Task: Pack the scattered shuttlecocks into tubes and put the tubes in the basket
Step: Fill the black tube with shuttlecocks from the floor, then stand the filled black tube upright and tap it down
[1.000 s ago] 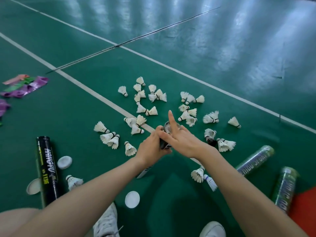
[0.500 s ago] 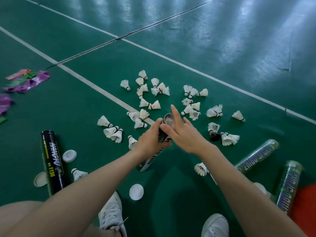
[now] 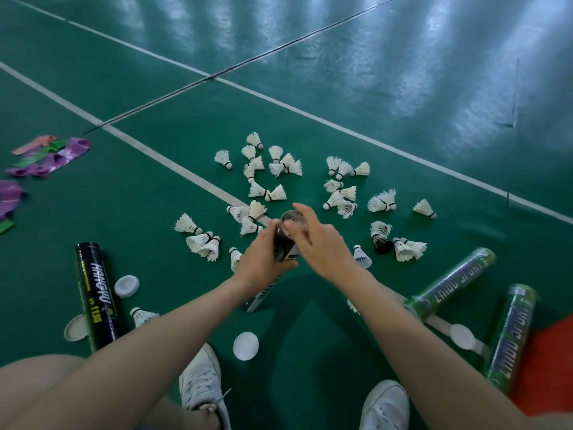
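Observation:
My left hand [image 3: 262, 256] grips a black shuttlecock tube [image 3: 286, 243] that stands tilted on the green floor, its open mouth facing up. My right hand [image 3: 319, 240] hovers over that mouth with fingers spread and relaxed, the fingertips at the rim. Several white shuttlecocks [image 3: 269, 193] lie scattered on the floor beyond the tube. One shuttlecock [image 3: 362, 256] lies just right of my right wrist. Whether anything sits inside the tube is hard to tell.
A black tube [image 3: 96, 296] lies at the left with white caps [image 3: 126, 286] beside it. Another cap [image 3: 246, 346] lies between my white shoes. Two green tubes [image 3: 452, 280] lie at the right beside an orange thing [image 3: 545, 370]. Purple and green wrappers [image 3: 52, 158] lie far left.
My right hand's raised forefinger has come down to the tube's mouth, and the fingers now spread over the rim. The left hand keeps its hold on the tube.

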Demonstrator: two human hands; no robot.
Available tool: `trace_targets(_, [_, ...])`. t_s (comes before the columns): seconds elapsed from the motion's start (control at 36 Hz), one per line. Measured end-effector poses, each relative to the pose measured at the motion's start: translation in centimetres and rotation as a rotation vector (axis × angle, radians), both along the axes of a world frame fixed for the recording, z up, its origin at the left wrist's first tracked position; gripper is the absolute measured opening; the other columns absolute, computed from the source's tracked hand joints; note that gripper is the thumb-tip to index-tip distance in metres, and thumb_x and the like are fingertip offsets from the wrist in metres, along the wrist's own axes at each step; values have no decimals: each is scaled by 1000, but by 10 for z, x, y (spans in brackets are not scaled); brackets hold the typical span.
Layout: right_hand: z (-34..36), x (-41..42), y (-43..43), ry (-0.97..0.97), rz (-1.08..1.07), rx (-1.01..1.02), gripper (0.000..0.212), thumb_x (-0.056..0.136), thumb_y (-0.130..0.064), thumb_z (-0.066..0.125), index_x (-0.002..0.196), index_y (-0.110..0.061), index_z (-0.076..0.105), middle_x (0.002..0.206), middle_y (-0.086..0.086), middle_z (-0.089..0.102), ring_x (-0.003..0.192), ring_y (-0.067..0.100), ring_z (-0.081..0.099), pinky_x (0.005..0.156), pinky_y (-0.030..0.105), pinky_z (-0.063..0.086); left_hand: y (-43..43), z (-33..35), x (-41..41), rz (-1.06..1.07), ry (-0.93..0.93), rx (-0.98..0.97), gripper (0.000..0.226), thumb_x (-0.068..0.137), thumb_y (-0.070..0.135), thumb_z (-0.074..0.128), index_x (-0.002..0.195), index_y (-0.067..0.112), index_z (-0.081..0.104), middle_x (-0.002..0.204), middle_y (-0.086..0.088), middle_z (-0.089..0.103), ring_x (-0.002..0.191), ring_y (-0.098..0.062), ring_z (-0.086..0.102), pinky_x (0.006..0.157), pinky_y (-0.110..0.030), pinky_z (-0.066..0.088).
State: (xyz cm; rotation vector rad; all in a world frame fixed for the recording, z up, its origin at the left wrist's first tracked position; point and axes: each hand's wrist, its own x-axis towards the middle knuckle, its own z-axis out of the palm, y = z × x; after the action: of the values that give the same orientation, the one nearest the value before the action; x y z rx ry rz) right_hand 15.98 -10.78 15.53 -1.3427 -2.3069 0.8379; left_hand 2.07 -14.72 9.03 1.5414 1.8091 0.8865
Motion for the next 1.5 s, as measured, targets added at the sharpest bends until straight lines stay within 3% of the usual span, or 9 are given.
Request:
trace_targets(0.11, [-16, 9, -1, 141, -53, 77, 28, 97, -25, 52, 122, -16, 57, 94, 6, 71, 85, 27, 67, 78, 42, 53, -9, 0, -6, 63, 152, 24, 77, 68, 23, 82, 133, 22, 41, 108, -5, 48, 98, -28, 53, 86, -43, 49])
trace_targets(0.33, [-84, 9, -10, 258, -110, 59, 20, 93, -27, 60, 106, -12, 64, 103, -1, 65, 96, 15, 59, 87, 35, 50, -14, -7, -41, 48, 478, -99, 87, 67, 27, 80, 142, 27, 36, 110, -11, 39, 96, -32, 50, 83, -39, 47])
trace_targets(0.56, [-209, -20, -53, -193, 48, -433, 33, 94, -26, 58, 123, -10, 57, 125, 5, 55, 118, 20, 51, 98, 31, 40, -26, -66, -70, -52, 743, -452, 86, 77, 28, 72, 147, 29, 23, 133, -18, 30, 124, -39, 35, 104, -53, 33])
trace_targets(0.72, [-258, -38, -79, -388, 255, -564, 63, 83, -24, 70, 139, -15, 41, 135, 10, 45, 128, 30, 38, 103, 40, 37, -31, -100, -63, -154, 812, -586, 85, 78, 28, 72, 146, 28, 21, 132, -17, 31, 119, -37, 38, 98, -53, 35])
trace_targets(0.83, [-280, -47, -88, -527, 428, -461, 77, 83, -19, 68, 148, -23, 26, 149, 7, 25, 138, 30, 20, 107, 44, 33, -37, -122, -63, -200, 844, -662, 85, 79, 28, 71, 146, 28, 19, 135, -17, 28, 121, -38, 37, 98, -54, 35])
trace_targets(1.0, [-298, -63, -89, -660, 679, -237, 74, 91, -12, 50, 152, -31, 13, 161, -1, -6, 147, 27, -11, 117, 52, 4, -39, -137, -71, -196, 829, -709, 88, 78, 30, 74, 146, 28, 19, 136, -18, 28, 122, -37, 38, 98, -53, 36])
trace_targets(1.17, [-308, -69, -86, -687, 710, -186, 56, 92, -4, 44, 144, -22, 35, 160, 4, 6, 147, 27, 0, 118, 50, 11, -40, -141, -74, -208, 853, -719, 90, 77, 31, 75, 147, 28, 18, 138, -18, 28, 122, -37, 38, 98, -53, 37])
trace_targets(1.31, [-311, -30, -73, -591, 469, -175, 44, 87, -4, 52, 129, -15, 53, 153, 10, 27, 144, 25, 18, 113, 38, 20, -35, -129, -72, -200, 825, -692, 92, 75, 29, 76, 147, 28, 19, 133, -16, 31, 117, -36, 40, 96, -52, 38])
trace_targets(1.5, [-245, 19, -23, 67, -350, -280, 42, 83, -8, 64, 124, -8, 56, 126, 8, 52, 115, 22, 48, 97, 20, 32, -17, -99, -43, -193, 766, -563, 88, 75, 23, 72, 145, 30, 20, 134, -17, 30, 117, -37, 39, 97, -52, 38])
